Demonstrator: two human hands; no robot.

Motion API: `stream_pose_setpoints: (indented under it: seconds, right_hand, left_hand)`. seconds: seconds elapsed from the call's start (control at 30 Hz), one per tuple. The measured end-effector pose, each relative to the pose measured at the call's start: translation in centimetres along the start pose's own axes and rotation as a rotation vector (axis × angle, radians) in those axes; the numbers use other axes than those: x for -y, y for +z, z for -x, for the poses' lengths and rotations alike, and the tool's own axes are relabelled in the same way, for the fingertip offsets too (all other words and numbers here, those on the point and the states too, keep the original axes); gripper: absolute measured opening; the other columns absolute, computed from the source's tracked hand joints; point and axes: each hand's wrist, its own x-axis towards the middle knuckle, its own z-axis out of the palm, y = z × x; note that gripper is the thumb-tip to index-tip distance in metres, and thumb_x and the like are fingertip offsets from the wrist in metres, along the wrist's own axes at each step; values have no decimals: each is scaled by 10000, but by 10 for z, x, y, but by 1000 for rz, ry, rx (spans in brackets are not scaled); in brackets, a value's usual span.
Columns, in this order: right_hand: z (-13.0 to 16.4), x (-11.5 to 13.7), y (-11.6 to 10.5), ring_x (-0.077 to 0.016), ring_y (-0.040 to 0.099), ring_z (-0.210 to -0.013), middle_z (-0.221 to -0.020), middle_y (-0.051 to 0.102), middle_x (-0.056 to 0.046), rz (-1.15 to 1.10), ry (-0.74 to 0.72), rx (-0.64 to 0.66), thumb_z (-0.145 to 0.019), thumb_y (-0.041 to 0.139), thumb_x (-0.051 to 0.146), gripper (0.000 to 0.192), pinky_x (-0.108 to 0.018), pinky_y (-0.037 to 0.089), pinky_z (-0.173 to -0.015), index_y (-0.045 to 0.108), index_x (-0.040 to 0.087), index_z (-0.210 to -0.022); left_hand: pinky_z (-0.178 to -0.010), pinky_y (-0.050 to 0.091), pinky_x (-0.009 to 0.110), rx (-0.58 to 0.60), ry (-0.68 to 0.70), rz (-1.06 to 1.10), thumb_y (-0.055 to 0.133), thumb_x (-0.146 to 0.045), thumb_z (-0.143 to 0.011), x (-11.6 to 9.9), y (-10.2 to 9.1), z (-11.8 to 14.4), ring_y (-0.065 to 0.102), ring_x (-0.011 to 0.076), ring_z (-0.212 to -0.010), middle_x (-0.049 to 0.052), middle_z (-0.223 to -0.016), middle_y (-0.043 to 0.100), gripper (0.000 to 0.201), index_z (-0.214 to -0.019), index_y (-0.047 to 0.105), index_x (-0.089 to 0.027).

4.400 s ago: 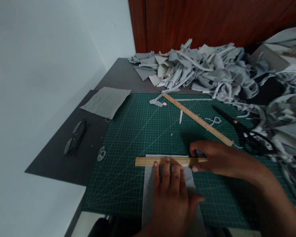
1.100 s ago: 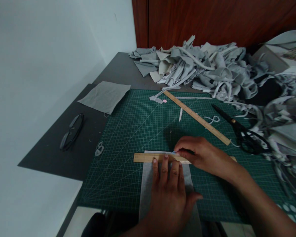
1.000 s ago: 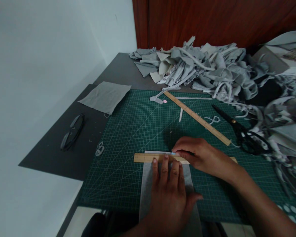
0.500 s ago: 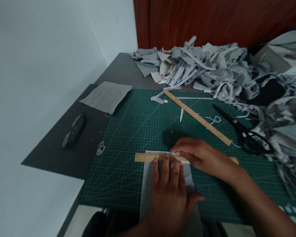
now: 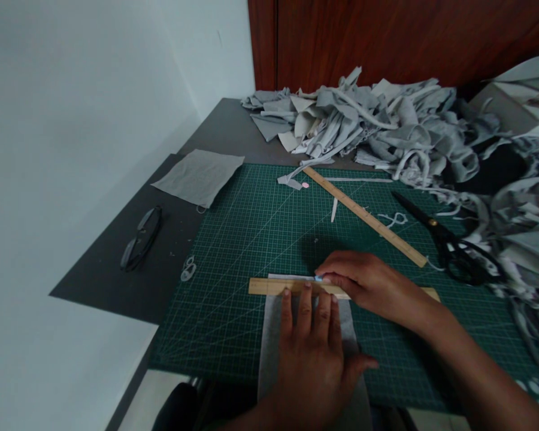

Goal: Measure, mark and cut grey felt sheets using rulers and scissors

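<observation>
Head view shows the pale fabric strip (image 5: 273, 335) lying lengthwise toward the person on the green cutting mat (image 5: 233, 239), its far end just past the short wooden ruler (image 5: 269, 286) laid across it. Flat on the strip with fingers spread, the left hand (image 5: 312, 353) touches its fingertips to the ruler's near edge and pins both down. At the ruler's far edge the right hand (image 5: 363, 281) is curled, pinching a small light-blue marker (image 5: 318, 278); what kind of marker it is cannot be told.

A few seconds ago that right hand gripped the ruler's right end, lining it up; since about a second ago it has sat at the far edge with the marker tip, and the tip has barely moved over the last three pictures. By my reading, the aligning is finished and a line is being marked along the ruler, slowly or at one spot. Neither the ruler nor the strip has shifted.

Farther out, a long wooden ruler (image 5: 368, 218) lies diagonally on the mat, with black scissors (image 5: 449, 245) to its right. Behind is a heap of grey fabric scraps (image 5: 377, 126). On the dark counter (image 5: 117, 281) to the left lie a grey fabric square (image 5: 200, 176) and a pair of glasses (image 5: 141, 238).
</observation>
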Motion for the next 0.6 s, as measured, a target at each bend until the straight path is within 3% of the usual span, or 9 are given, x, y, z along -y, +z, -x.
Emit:
stream_pose_setpoints:
  seconds: [0.6]
  right_hand:
    - [0, -2, 2, -208, 712, -929, -991, 775, -52, 40, -21, -22, -1057, 541, 232, 205, -368, 533, -863, 745, 234, -1043]
  left_hand:
    - [-1115, 437, 579, 26, 10, -4, 406, -721, -1002, 0, -2, -1, 485, 401, -1400, 127, -1471, 613, 744, -1365, 665, -126]
